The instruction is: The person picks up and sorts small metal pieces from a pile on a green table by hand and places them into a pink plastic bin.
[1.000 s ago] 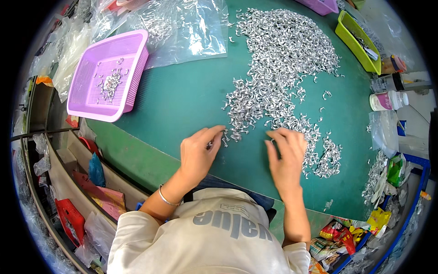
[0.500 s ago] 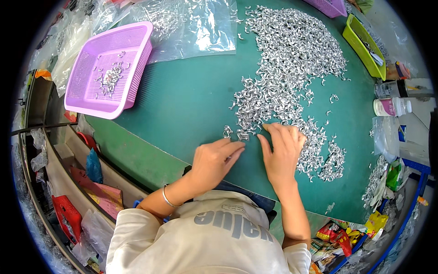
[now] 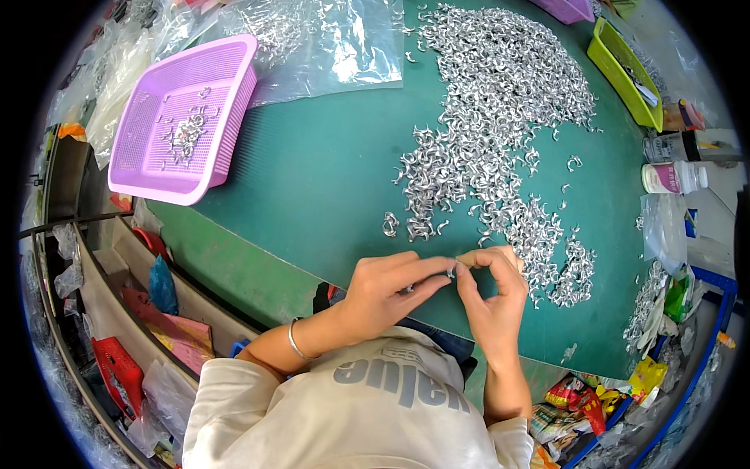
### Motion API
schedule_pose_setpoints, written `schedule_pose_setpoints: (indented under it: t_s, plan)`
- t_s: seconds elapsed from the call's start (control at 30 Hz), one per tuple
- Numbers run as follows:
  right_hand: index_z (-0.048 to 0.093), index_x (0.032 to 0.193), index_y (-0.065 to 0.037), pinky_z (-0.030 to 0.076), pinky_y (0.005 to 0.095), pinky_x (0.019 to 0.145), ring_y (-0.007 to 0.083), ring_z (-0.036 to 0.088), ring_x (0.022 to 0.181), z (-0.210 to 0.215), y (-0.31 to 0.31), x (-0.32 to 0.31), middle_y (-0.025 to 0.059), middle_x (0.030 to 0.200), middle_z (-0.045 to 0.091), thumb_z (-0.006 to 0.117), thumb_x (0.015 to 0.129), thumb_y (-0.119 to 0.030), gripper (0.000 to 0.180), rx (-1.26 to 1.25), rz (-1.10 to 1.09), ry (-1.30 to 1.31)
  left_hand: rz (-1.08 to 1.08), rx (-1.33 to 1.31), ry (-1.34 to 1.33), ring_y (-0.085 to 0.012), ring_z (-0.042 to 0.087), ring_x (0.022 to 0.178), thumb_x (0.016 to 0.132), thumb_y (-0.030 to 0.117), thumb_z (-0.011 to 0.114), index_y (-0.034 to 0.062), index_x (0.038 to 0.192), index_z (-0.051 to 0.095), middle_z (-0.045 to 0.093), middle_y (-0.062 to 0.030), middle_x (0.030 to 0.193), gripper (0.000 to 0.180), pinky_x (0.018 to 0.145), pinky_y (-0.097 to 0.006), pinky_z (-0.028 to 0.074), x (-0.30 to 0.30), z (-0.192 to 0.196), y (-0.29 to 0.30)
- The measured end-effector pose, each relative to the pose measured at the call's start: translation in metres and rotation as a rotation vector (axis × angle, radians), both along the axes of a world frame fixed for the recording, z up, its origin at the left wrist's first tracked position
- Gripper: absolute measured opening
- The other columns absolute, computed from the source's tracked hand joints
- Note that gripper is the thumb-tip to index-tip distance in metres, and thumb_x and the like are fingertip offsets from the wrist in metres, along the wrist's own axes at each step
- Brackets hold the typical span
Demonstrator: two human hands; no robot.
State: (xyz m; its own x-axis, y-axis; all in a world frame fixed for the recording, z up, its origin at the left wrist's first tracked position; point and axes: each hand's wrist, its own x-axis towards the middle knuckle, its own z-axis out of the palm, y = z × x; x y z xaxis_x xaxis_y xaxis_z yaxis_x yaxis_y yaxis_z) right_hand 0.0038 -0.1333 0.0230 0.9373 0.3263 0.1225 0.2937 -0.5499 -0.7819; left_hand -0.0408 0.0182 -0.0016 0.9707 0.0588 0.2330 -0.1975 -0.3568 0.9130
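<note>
Left hand: we see the left hand [image 3: 384, 292] pinching a small metal piece [image 3: 451, 273] at its fingertips, with a silver bracelet [image 3: 294, 338] at the wrist.
Right hand: the right hand [image 3: 497, 298] brings thumb and forefinger together at that same spot; we cannot tell whether it grips the piece too.
Metal piece: we find it over the near edge of the green table [image 3: 312, 172], partly hidden by fingers.
Loose pile: a broad heap of curved metal pieces [image 3: 508, 94] spreads beyond the hands, its lower end close by the right hand.
Small cluster: we note a few pieces [image 3: 391, 224] apart, left of the heap.
Purple basket: at left, the basket [image 3: 223, 144] holds some pieces; a clear plastic bag [image 3: 344, 62] lies beside it.
Right edge: we see a lime-green tray [image 3: 625, 74] and a white bottle [image 3: 673, 177].
</note>
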Motion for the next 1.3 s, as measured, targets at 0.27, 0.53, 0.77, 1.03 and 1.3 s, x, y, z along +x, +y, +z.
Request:
schedule_pose_setpoints:
  t_s: [0.27, 0.53, 0.77, 1.03, 1.3]
  plan:
    - [0.058, 0.082, 0.0, 0.039, 0.0265, 0.069, 0.0156, 0.051, 0.074, 0.001, -0.002, -0.01, 0.0073, 0.079, 0.06, 0.065, 0.066, 0.009, 0.019, 0.364, -0.07, 0.213, 0.016, -0.524, 0.284, -0.0019, 0.042, 0.049, 0.074, -0.001, 0.064, -0.0004, 0.085, 0.062, 0.051, 0.002, 0.058, 0.011, 0.042, -0.018, 0.031, -0.002, 0.007, -0.009]
    - [0.059, 0.085, 0.005, 0.041, 0.0262, 0.068, 0.0155, 0.05, 0.077, 0.002, -0.003, -0.016, 0.0077, 0.08, 0.059, 0.065, 0.065, 0.014, 0.023, 0.649, -0.057, 0.356, -0.213, -1.298, 0.741, -0.0001, 0.03, 0.049, 0.085, 0.013, 0.058, -0.0006, 0.097, 0.057, 0.042, 0.0059, 0.062, 0.018, 0.041, -0.017, 0.019, 0.001, 0.004, -0.002]
    - [0.06, 0.083, 0.004, 0.04, 0.0269, 0.067, 0.0162, 0.05, 0.077, 0.006, -0.002, -0.016, 0.0077, 0.08, 0.06, 0.066, 0.064, 0.013, 0.022, 0.621, -0.031, 0.302, -0.344, -1.457, 0.778, -0.0005, 0.03, 0.049, 0.087, 0.015, 0.056, -0.0006, 0.099, 0.056, 0.039, 0.0059, 0.06, 0.02, 0.04, -0.017, 0.019, 0.002, 0.002, -0.002]
    - [0.06, 0.08, 0.002, 0.04, 0.0282, 0.066, 0.0189, 0.05, 0.074, 0.006, -0.003, -0.017, 0.0083, 0.077, 0.061, 0.07, 0.061, 0.01, 0.022, 0.485, -0.016, 0.17, -0.401, -1.514, 0.772, -0.0004, 0.028, 0.049, 0.087, 0.014, 0.054, -0.0008, 0.1, 0.055, 0.037, 0.006, 0.06, 0.02, 0.04, -0.017, 0.018, 0.001, -0.003, -0.001]
    - [0.059, 0.075, 0.002, 0.039, 0.0282, 0.064, 0.0199, 0.049, 0.071, 0.01, -0.001, -0.017, 0.009, 0.073, 0.062, 0.071, 0.059, 0.009, 0.021, 0.386, -0.021, 0.049, -0.356, -1.496, 0.767, -0.0015, 0.027, 0.047, 0.087, 0.013, 0.053, -0.0047, 0.097, 0.054, 0.036, 0.0042, 0.059, 0.02, 0.039, -0.017, 0.018, 0.001, 0.0, -0.002]
